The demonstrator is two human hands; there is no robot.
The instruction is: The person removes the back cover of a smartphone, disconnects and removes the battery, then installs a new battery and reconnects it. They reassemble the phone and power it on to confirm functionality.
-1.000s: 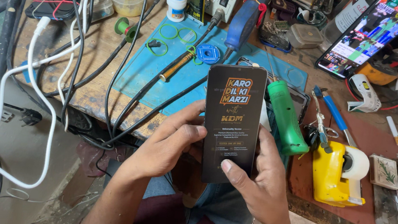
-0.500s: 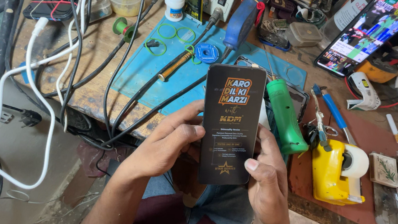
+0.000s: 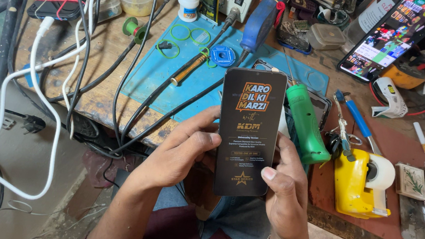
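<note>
Leftmost, white and black cables (image 3: 35, 99) hang off the counter (image 3: 99, 68). Next, the left hand (image 3: 181, 152) grips the black phone-shaped panel (image 3: 248, 133) by its left edge, upright above the lap; the right hand (image 3: 285, 197) clasps its right edge. Just beside stands a green tool (image 3: 307, 125), then a yellow tape dispenser (image 3: 358, 183).
</note>
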